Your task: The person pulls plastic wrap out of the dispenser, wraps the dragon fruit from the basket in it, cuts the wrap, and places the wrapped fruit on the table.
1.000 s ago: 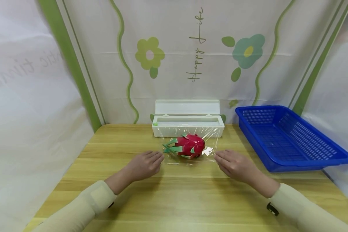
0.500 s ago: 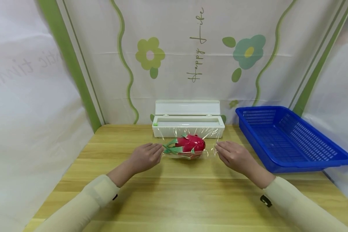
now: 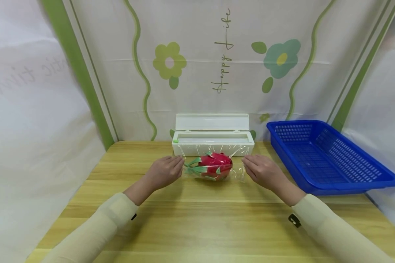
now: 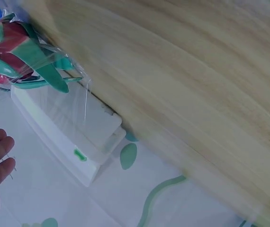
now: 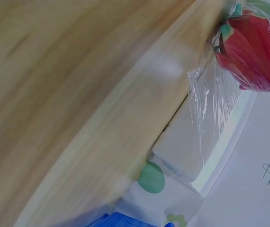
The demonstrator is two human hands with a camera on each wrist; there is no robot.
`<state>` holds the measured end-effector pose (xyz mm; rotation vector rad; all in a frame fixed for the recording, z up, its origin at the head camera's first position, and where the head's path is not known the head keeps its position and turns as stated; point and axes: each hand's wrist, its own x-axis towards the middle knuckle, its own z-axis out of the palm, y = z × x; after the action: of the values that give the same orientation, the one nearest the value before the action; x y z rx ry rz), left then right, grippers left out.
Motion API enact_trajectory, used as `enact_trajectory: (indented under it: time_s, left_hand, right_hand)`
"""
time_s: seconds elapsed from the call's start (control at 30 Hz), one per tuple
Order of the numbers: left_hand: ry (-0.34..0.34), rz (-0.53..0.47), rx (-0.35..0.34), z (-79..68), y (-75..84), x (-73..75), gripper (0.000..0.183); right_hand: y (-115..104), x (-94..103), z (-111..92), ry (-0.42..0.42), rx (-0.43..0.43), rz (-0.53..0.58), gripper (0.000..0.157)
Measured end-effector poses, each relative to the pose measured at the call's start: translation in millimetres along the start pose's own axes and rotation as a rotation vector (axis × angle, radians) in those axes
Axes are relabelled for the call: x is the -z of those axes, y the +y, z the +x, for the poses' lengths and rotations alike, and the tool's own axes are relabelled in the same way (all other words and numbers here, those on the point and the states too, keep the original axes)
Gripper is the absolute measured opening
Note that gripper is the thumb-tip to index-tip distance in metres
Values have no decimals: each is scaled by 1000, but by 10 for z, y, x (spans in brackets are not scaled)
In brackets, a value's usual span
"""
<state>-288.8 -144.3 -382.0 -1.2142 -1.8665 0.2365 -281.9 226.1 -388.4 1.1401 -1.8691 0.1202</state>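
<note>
A red dragon fruit (image 3: 214, 165) with green scales lies on its side under clear plastic wrap (image 3: 238, 171). The wrap runs from the open white dispenser box (image 3: 214, 149) behind it. At the fruit's leafy end my left hand (image 3: 164, 171) pinches one side of the wrap; the right hand (image 3: 262, 171) pinches the other side, past the rounded end. Both hands hang above the table with fingers bunched. In the wrist views, the wrap shines over the fruit (image 5: 253, 49), and the fingers (image 4: 0, 149) show only at the edge, so the pinch itself is hidden.
A blue perforated basket (image 3: 316, 188) stands at the right, its edge near the right hand. Behind the box hangs a patterned curtain (image 3: 197, 73), with more cloth along both sides. The wooden table (image 3: 204, 223) stretches out in front of the hands.
Both hands have risen and moved away from the wearer, towards the box. The wrap's front edge, flat before the fruit a second ago, has lifted with them and drawn back over the fruit.
</note>
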Motion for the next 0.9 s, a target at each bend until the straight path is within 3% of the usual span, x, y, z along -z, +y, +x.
enact_trajectory:
  time_s: [0.2,0.27,0.63,0.9]
  left_hand:
    - [1,16,11,29,-33,-45,29]
    - [2,21,15,39,-40,-70,27]
    - [-90,67,82,41,-26,-230,26]
    - [-60,48,145,36,-5,-370,34]
  right_hand:
    - [35,-50,20,-21,-29,-3,35]
    - [45,-69,16,-24,-39,-1,31]
    - [64,-134,-9,-114,-120,-47,24]
    - [85,-240,-5,-83,-118,-25,25]
